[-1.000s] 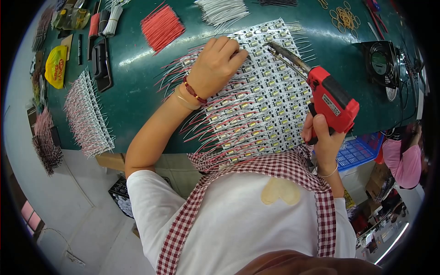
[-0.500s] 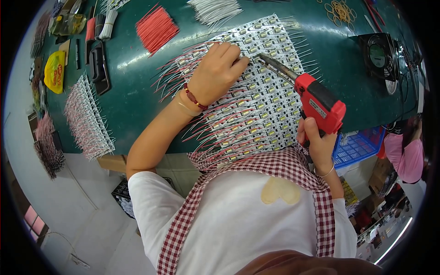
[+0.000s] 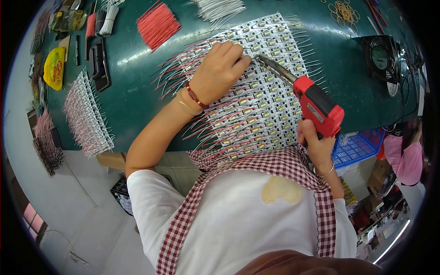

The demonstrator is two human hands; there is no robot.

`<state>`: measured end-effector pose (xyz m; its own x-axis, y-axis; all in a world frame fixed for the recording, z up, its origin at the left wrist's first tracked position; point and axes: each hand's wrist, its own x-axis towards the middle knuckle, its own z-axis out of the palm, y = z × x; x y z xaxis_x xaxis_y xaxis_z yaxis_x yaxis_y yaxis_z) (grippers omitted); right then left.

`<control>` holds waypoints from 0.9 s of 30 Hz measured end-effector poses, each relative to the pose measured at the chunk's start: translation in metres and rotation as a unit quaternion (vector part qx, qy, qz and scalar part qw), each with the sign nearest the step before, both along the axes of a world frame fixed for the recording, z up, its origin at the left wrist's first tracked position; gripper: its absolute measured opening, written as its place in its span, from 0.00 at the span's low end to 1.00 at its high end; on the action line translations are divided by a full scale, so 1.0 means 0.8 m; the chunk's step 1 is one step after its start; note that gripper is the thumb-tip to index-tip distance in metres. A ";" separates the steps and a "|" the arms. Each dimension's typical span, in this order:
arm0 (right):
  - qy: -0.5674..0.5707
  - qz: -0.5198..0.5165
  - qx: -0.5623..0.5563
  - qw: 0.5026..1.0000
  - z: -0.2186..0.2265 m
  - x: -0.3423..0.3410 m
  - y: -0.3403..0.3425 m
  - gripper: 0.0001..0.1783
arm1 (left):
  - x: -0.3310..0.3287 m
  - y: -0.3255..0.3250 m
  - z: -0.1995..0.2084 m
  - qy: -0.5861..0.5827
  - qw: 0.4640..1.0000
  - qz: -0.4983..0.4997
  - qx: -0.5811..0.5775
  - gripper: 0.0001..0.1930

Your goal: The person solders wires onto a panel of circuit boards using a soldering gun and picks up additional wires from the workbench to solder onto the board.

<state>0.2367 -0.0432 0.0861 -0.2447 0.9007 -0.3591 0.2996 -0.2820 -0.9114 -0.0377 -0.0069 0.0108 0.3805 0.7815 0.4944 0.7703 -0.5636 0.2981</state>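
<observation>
A large panel of white circuit boards with rows of small yellowish parts lies on the green table at its front edge. Red and white wires fan out from its left side, pale ones from its right. My right hand grips a red and black soldering gun from below, its tip pointing up and left onto the upper middle of the panel. Close to that tip, my left hand rests over the panel, thumb and fingers pinched together. Whatever sits in that pinch is too small to make out.
Bundles of red wires and white wires lie behind the panel. A black fan stands at the right, near rubber bands. Another wired panel lies at the left. A blue basket sits below the table's right edge.
The soldering gun has shifted slightly left and its body a little lower, with the tip still by my left fingertips. My left hand stays pinched in nearly the same place.
</observation>
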 end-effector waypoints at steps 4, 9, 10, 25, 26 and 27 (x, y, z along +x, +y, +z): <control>0.035 -0.052 -0.003 0.998 0.004 -0.001 -0.003 0.08 | 0.000 0.000 -0.001 -0.002 1.000 0.000 0.004 0.08; 0.026 -0.042 -0.005 0.999 0.003 0.002 0.000 0.09 | 0.003 -0.001 0.002 -0.018 1.000 0.004 -0.010 0.13; 0.023 -0.036 -0.007 0.999 0.000 0.003 -0.002 0.09 | 0.002 -0.001 0.002 -0.016 1.000 0.005 -0.010 0.13; 0.044 -0.038 0.027 0.998 0.009 -0.001 -0.005 0.08 | 0.003 -0.001 0.002 -0.002 1.000 0.009 0.002 0.11; 0.044 -0.027 0.025 0.998 0.010 0.000 -0.005 0.08 | 0.003 0.000 0.003 -0.002 1.000 0.008 0.002 0.11; 0.043 -0.028 0.025 0.998 0.011 0.002 -0.006 0.08 | 0.003 0.001 0.004 0.015 1.000 0.009 0.013 0.11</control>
